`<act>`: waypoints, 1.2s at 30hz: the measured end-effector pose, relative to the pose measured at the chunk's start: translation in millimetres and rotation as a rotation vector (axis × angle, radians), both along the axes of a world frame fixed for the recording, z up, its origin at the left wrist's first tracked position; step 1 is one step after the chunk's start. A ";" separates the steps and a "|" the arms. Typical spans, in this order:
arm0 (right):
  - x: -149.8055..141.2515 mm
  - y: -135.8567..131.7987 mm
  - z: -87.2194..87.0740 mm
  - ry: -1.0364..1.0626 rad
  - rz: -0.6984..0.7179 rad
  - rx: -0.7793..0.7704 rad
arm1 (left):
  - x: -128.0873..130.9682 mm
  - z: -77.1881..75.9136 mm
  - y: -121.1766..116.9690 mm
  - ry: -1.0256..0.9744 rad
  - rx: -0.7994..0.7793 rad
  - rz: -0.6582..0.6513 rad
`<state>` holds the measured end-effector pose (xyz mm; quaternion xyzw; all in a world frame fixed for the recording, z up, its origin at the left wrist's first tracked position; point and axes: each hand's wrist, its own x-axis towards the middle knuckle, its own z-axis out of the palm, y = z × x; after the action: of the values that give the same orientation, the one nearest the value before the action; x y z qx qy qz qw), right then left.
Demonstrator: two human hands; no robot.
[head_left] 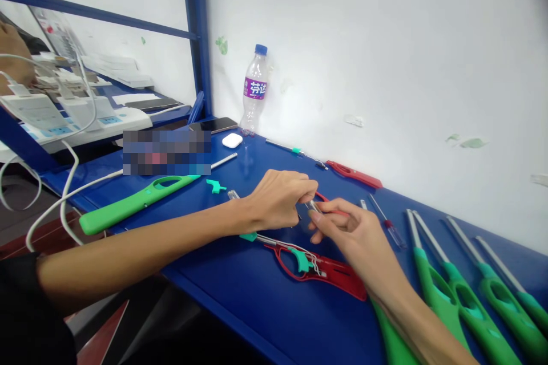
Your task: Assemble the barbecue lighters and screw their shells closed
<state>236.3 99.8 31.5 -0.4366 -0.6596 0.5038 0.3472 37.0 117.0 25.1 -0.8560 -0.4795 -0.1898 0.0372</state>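
Over the blue table, my left hand is closed in a fist with its knuckles up, its fingertips hidden. Close beside it, my right hand pinches a small shiny piece between thumb and fingers. The left fingers meet that piece's near end; what else they hold cannot be seen. Below both hands lies an opened red lighter shell, with a teal trigger, white wires and a metal rod. Another red part shows partly behind my right hand.
Several green lighters lie at right, another green lighter at left. Near the wall are a red shell half, a screwdriver, a plastic bottle, a white case and a phone. A loose teal trigger lies left of my hands.
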 end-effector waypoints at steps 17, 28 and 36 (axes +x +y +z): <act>5.8 9.3 6.8 -0.053 -0.057 0.061 | -2.3 3.2 7.0 -0.186 0.002 0.053; 9.5 14.2 -0.7 -0.164 -0.048 0.121 | -0.3 3.9 4.4 -0.331 0.014 -0.053; 18.4 21.2 -6.5 -0.157 -0.046 0.168 | 2.1 6.3 1.4 -0.465 -0.016 -0.062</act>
<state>254.7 121.0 25.0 -0.4589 -0.7145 0.4030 0.3413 39.1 118.3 31.4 -0.8039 -0.4502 -0.3789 -0.0870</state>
